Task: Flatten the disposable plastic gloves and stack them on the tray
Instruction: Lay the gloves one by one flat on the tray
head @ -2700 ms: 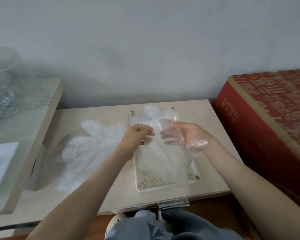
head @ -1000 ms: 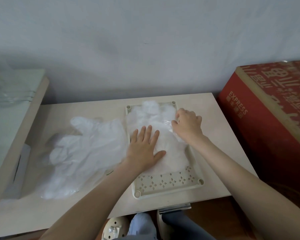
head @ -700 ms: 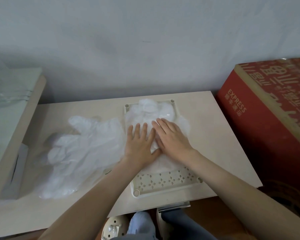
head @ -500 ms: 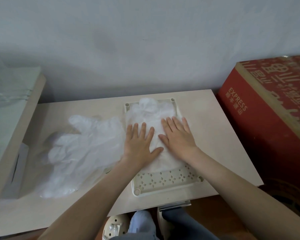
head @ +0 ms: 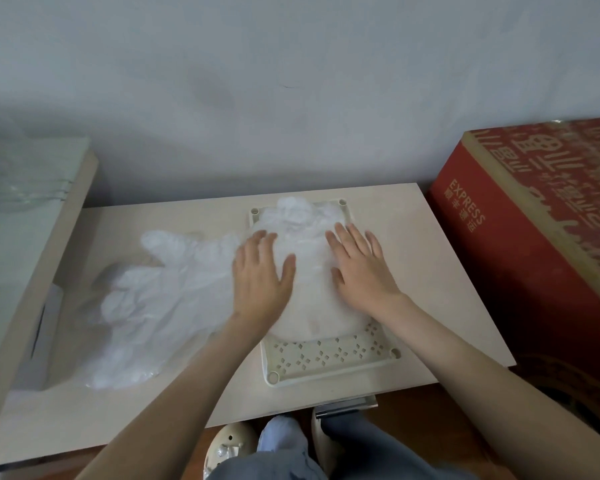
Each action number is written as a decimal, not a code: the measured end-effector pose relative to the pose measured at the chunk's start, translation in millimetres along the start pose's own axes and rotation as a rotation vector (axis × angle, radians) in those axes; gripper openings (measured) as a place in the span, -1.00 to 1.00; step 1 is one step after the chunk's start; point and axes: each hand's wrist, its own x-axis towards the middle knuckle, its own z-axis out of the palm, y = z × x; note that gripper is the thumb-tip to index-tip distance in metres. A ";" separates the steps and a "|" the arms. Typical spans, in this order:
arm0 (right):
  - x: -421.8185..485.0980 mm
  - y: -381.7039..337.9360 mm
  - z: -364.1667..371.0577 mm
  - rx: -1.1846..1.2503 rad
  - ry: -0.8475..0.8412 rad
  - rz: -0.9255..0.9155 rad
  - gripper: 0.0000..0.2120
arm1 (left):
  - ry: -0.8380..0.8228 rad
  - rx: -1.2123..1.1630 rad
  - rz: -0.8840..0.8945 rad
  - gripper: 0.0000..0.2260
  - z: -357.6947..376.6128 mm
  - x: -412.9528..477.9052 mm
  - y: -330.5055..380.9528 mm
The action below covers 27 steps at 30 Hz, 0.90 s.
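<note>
- Head view: the left grip [head: 258, 282], a bare hand, is spread wide with straight fingers. Its palm presses flat on the stacked gloves [head: 309, 268] and holds nothing.
- The right grip [head: 362, 271] is likewise wide and flat, pressing the same stack just beside the left, with a strip of plastic showing between them.
- The stacked gloves are thin, cloudy plastic lying on the cream perforated tray [head: 326, 358], fingertips toward the wall; the tray's near end is uncovered.
- A heap of loose gloves [head: 163, 299] lies on the pale counter [head: 430, 271], just left of the tray.
- A red cardboard box [head: 534, 220] stands at the counter's right.
</note>
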 end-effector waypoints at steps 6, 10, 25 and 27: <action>8.9 -14.3 -5.9 0.230 -0.024 0.080 -0.41 | -0.139 -0.243 -0.541 -0.53 -18.9 22.0 -26.6; 24.9 -23.0 -14.3 0.339 -0.051 0.035 -0.44 | -0.184 -0.332 -0.506 -0.63 -21.1 31.2 -30.8; 133.2 -27.7 -31.3 0.414 -0.053 0.097 -0.44 | -0.187 -0.412 -0.467 -0.77 2.9 69.9 -37.0; 137.1 -26.2 -28.7 0.521 -0.036 0.085 -0.64 | -0.172 -0.447 -0.464 -0.87 6.1 71.2 -39.5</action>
